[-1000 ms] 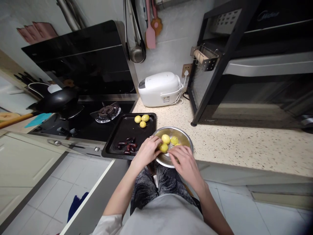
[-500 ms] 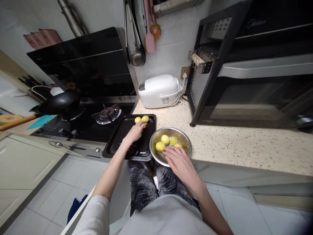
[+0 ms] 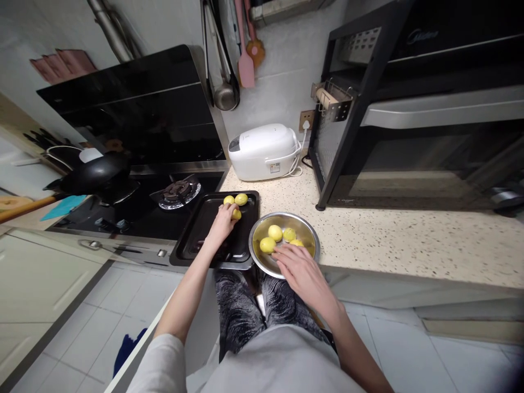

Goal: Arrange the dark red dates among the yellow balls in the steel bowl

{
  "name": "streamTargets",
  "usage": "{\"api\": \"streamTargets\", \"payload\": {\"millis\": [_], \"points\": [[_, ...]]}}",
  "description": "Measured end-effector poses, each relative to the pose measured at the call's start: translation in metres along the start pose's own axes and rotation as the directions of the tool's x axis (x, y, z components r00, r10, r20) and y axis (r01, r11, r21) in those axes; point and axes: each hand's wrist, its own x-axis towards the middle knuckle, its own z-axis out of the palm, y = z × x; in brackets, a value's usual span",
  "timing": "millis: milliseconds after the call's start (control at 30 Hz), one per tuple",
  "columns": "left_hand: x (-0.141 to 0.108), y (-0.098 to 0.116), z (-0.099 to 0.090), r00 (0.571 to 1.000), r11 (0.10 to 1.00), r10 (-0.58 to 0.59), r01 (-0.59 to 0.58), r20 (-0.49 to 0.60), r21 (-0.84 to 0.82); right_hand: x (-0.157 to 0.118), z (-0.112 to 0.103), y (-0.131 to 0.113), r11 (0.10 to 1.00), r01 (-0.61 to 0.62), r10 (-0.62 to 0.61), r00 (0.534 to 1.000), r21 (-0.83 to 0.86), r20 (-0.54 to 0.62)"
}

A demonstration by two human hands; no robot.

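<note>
Over the black baking tray (image 3: 200,213), my left hand (image 3: 223,221) has its fingers curled round a yellow lemon (image 3: 236,214). Two more lemons lie against the tray's far right corner, one of them a lemon (image 3: 241,199) just beyond my fingertips. My right hand (image 3: 298,267) reaches over the near rim of the steel bowl (image 3: 256,256) with its fingers stretched out and apart. Inside the bowl are several lemons, among them a lemon (image 3: 268,245) left of my fingertips. Another one is partly hidden behind this hand, and I cannot tell whether they touch.
Behind the bowl stands a white rice cooker (image 3: 264,153), plugged into the wall. A black oven (image 3: 429,158) in a rack takes up the right side. To the left is a gas burner (image 3: 176,191) and a wok (image 3: 98,172) with its handle pointing left.
My left hand has drawn back slightly toward me, and the lemon at its fingers shows more. The right hand stays over the bowl. The whole view has shifted a little.
</note>
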Motion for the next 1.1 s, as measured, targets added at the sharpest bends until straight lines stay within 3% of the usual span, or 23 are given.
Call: {"api": "streamTargets", "payload": {"millis": [100, 200, 400, 633, 900, 1100], "points": [[-0.012, 0.020, -0.013, 0.995, 0.984, 0.025, -0.041, -0.095, -0.174, 0.000, 0.001, 0.000, 1.000, -0.006, 0.006, 1.000, -0.004, 0.005], [-0.030, 0.050, -0.025, 0.985, 0.895, 0.119, -0.161, -0.127, -0.417, 0.001, 0.002, 0.001, 1.000, -0.010, 0.010, 1.000, -0.015, 0.023], [-0.058, 0.092, -0.027, 0.951, 0.805, 0.309, -0.256, 0.010, -0.535, 0.002, 0.000, 0.001, 1.000, -0.017, 0.018, 0.999, -0.019, 0.043], [-0.068, 0.094, -0.016, 0.943, 0.742, 0.332, -0.241, 0.030, -0.626, 0.003, -0.001, 0.001, 0.999, -0.043, 0.044, 0.998, -0.029, 0.037], [-0.076, 0.096, -0.018, 0.937, 0.785, 0.336, -0.224, 0.093, -0.577, 0.001, -0.001, 0.008, 0.993, -0.116, 0.117, 0.992, 0.011, -0.050], [-0.079, 0.094, -0.015, 0.933, 0.801, 0.341, -0.225, 0.114, -0.555, 0.001, 0.002, 0.006, 0.995, -0.101, 0.101, 0.994, 0.001, -0.042]]}}
